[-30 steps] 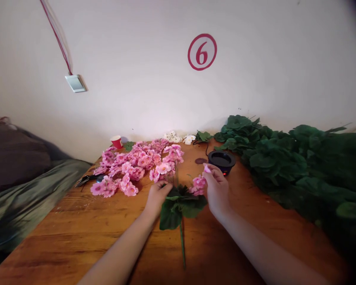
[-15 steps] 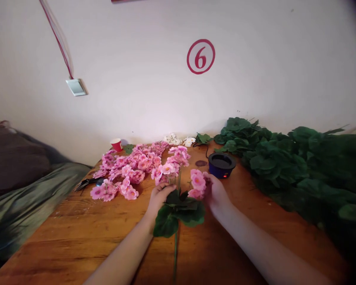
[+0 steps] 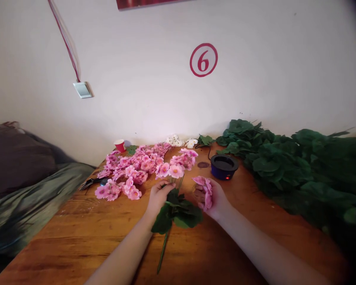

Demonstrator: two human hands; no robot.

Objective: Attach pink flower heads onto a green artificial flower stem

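Note:
My left hand [image 3: 161, 194] is closed around the thin stems of an artificial flower spray, just under its pink blossoms [image 3: 176, 170]. Green leaves [image 3: 182, 213] spread below that hand, and a green stem [image 3: 162, 253] slants down from them over the table. To the right, my right hand [image 3: 215, 198] has its fingers curled round a separate pink flower cluster [image 3: 207, 193], with its petals facing left and up. A small gap lies between this cluster and the leafy stem.
Pink flowers [image 3: 142, 162] are piled left of centre, beside a red cup [image 3: 120, 145] and a dark tool [image 3: 91, 182]. A blue pot [image 3: 224, 167] with a lit red light stands behind my right hand. Green leaves [image 3: 273, 158] heap along the right side. White flowers [image 3: 191, 143] lie near the wall.
The cluster in my right hand has turned sideways and moved a little right, away from the stem. The long stem's lower end has swung left. The whole view has shifted slightly.

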